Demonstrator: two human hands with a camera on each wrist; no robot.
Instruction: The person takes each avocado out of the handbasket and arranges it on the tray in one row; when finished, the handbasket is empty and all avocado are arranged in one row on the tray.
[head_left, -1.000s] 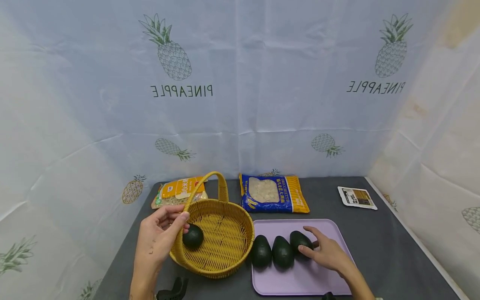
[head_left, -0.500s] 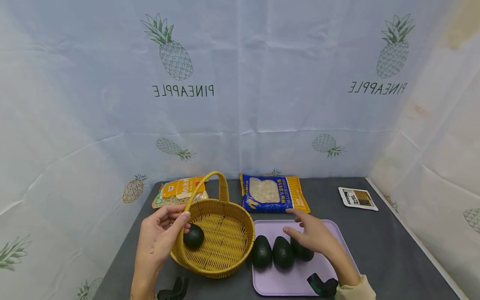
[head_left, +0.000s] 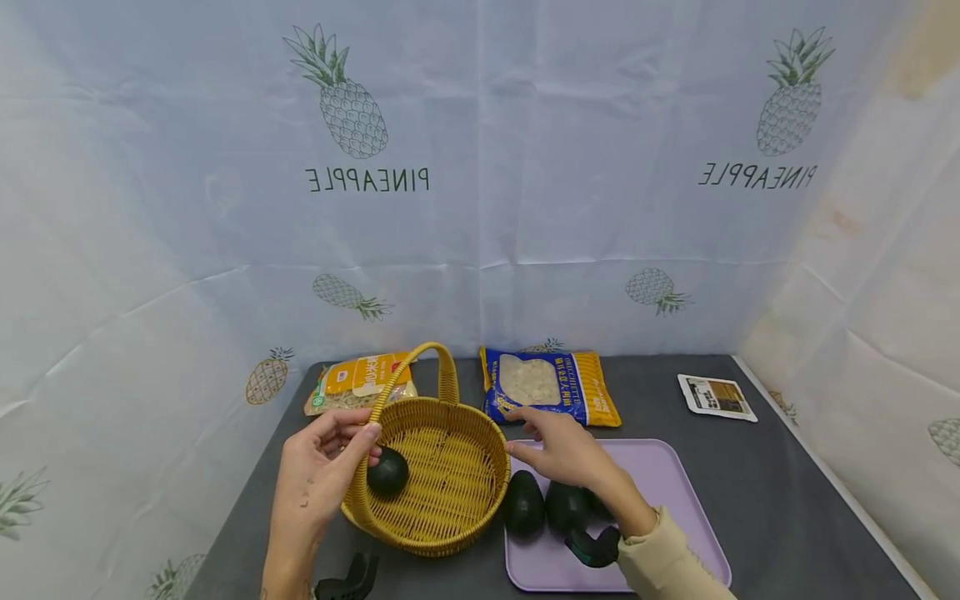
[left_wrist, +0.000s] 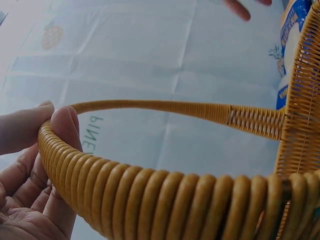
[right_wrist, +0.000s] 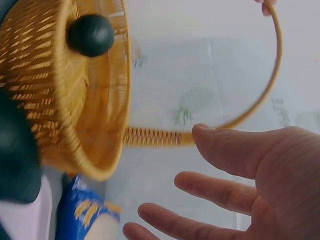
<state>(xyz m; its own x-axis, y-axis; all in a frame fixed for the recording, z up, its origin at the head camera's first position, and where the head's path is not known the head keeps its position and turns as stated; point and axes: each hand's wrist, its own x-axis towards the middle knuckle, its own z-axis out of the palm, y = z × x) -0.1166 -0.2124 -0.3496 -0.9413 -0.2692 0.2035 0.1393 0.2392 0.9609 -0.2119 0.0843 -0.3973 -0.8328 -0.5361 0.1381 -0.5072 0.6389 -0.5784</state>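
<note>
My left hand pinches the handle of a yellow woven basket between thumb and fingers. One dark green avocado lies inside the basket at its left; the right wrist view shows the same avocado. My right hand hovers above the left part of a lilac tray, beside the basket's right rim. Its fingers are spread and hold nothing. Beneath it on the tray lie avocados: one at the left, a second, and a third mostly hidden by the wrist.
Behind the basket lies an orange food bag. A blue and yellow pasta bag lies behind the tray, partly behind my right fingers. Toward the far right of the dark table is a small white-edged packet.
My right hand has left the rightmost avocado, risen and moved left across the tray to near the basket rim, with nothing in it. My left hand and the basket stay put.
</note>
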